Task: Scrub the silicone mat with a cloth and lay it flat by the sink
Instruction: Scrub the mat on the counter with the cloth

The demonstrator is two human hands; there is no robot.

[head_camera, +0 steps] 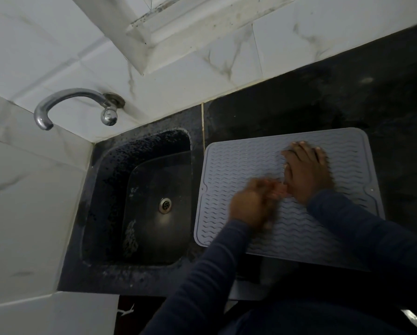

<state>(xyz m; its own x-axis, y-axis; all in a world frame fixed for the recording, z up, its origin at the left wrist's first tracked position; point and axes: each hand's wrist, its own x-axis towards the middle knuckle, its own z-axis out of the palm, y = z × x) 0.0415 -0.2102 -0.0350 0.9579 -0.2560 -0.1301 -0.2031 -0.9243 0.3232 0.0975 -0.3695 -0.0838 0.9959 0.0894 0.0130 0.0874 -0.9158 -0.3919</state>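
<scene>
Left grip clutches pink cloth on mat; right hand pressed flat

Grey silicone mat flat beside sink, both hands on it

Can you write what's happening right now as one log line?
step: scrubbing | right hand: flat on grey wavy-ribbed silicone mat | left hand: blurred, pinkish cloth | mat: flat on black counter beside sink

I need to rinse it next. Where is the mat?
The mat lies flat on the dark counter, right of the sink, under both hands.
</scene>
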